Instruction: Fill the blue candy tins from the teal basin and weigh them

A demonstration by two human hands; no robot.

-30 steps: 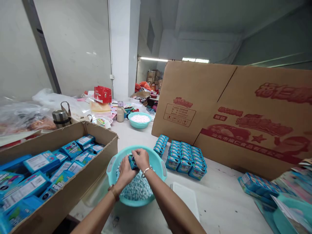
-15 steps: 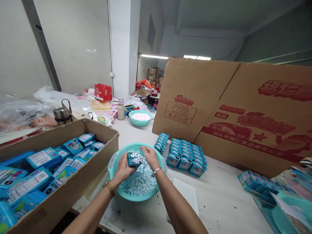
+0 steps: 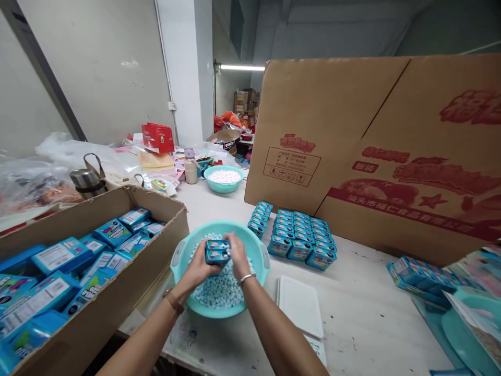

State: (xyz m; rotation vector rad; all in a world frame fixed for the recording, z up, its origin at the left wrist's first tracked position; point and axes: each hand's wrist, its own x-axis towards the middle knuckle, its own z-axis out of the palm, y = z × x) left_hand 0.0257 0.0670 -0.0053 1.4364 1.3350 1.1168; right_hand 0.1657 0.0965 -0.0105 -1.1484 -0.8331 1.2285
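Over the aqua basin [image 3: 260,265] of small pale-blue candies [image 3: 219,293], my left hand [image 3: 200,265] is closed around a small blue candy box [image 3: 217,255]. Blue panels show across the box's top, with a few candies between them and at its right edge. My right hand [image 3: 238,257] is against the right side of the box, fingers curled toward it and partly blurred. Whether its fingertips also pinch candies is hidden.
A cardboard carton [image 3: 117,282] of blue boxes stands left. Rows of blue boxes [image 3: 299,240] stand right of the basin, before a large cardboard sheet [image 3: 297,115]. A white scale [image 3: 300,305] lies near my right forearm. Another candy basin [image 3: 223,185] sits behind.
The box's open, candy-filled top now shows blue panels over most of it. My right hand has moved in from above the basin to the box's side. The view has shifted slightly.
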